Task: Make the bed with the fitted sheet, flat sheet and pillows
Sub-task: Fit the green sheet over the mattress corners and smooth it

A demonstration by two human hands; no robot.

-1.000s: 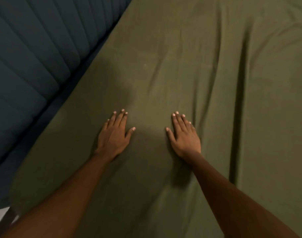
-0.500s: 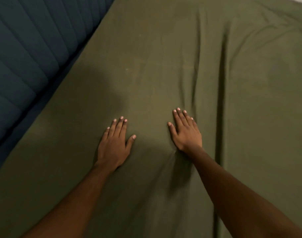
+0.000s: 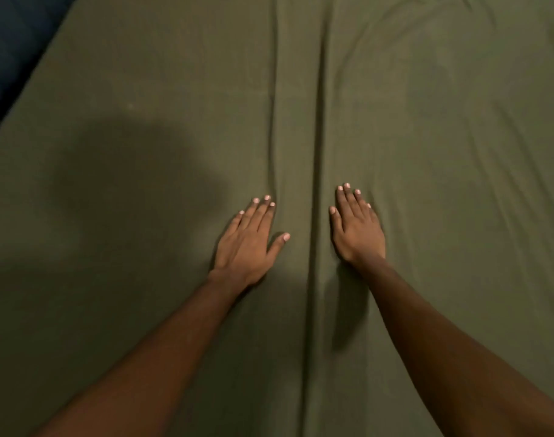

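Observation:
An olive-green sheet (image 3: pixel 427 121) covers the mattress and fills almost the whole view. My left hand (image 3: pixel 247 241) lies flat on it, palm down, fingers straight and together. My right hand (image 3: pixel 357 228) lies flat beside it, a short gap apart, fingers straight. A long raised fold (image 3: pixel 301 105) in the sheet runs away from me between the two hands. Smaller creases fan out to the right of my right hand. No pillows are in view.
A dark blue padded headboard (image 3: pixel 7 42) borders the bed at the top left corner. My own shadow falls across the sheet to the left of my left hand.
Both flat hands have slid to the right across the sheet, away from the headboard. The long fold that lay right of my right hand now runs between the hands.

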